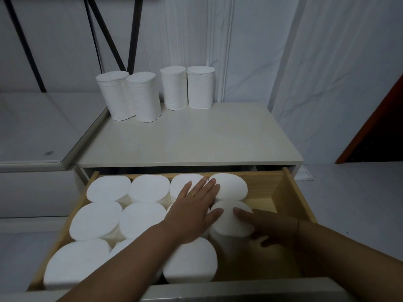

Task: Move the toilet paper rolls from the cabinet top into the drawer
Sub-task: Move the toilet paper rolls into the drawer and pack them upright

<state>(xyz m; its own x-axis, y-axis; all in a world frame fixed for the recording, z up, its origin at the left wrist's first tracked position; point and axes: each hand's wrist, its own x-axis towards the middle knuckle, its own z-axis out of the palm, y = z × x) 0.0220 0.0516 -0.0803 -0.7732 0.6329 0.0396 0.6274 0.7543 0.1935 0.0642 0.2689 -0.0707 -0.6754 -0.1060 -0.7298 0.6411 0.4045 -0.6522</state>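
Downward look into a pulled-out wooden drawer, nearly filled with white toilet paper rolls standing on end in tight rows. Left hand released and flat, fingers straight, palm down over the tops of rolls near the middle of the drawer, a gold ring on one finger, thumb touching the end roll just to the right. Right hand grasping that end roll: thumb lying on the top face, fingers curled round the right side, a thin band at the wrist. End roll upright, last in the second row, directly in front of another roll and beside the bare right end of the drawer. Farther back, on the pale surface of the cabinet, four more rolls upright near the wall in two side-by-side pairs, one pair at the back left corner, the other just to the right.
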